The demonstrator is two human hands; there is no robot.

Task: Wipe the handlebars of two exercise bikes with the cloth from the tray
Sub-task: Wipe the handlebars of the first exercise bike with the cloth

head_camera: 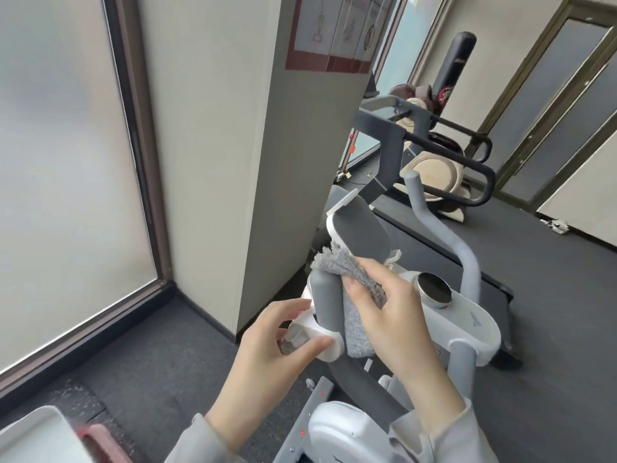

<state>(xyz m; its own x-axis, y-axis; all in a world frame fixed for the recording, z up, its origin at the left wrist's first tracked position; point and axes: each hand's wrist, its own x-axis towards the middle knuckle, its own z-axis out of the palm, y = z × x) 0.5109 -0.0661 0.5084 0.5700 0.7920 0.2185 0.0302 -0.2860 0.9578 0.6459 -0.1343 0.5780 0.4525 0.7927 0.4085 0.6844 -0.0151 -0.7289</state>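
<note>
Cloth held against the near handlebar of a white exercise bike.
The right hand (387, 309) clasps the grey cloth (354, 295) against the grey handlebar (329, 302); the left hand (283, 342) pinches the white bracket (320, 339) at the handlebar's base, fingers curled round it.

A small gym room is shown: a white exercise bike (444, 315) is set on dark rubber flooring (551, 295), with a treadmill (434, 155) and an upright punching bag (454, 61) placed beyond it.
</note>
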